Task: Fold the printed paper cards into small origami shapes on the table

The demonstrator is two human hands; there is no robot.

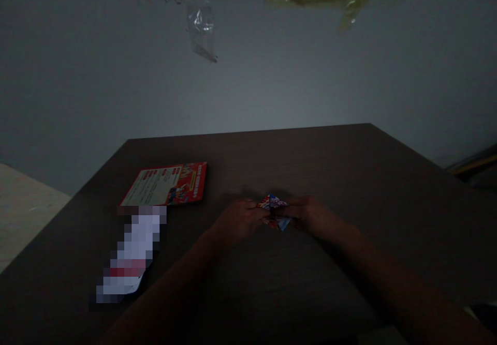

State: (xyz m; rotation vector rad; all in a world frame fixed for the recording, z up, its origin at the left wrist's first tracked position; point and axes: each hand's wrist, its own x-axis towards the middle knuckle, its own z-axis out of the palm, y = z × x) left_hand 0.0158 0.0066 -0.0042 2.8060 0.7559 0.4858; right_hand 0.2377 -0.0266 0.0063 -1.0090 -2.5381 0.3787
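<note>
1. Printed paper, a small folded piece [274,211] in red, white and blue, lies on the dark wooden table [349,169], pinched between both hands.
2. Left hand [237,220] grips its left edge with its fingertips.
3. Right hand [310,215] grips the right edge likewise.
4. Well to the left lies a red leaflet [166,184]; nearer, a blurred white sheet [132,252].

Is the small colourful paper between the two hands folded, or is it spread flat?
Folded. The colourful paper shows pointed corners and layered flaps, pinched between the left hand and right hand.
</note>
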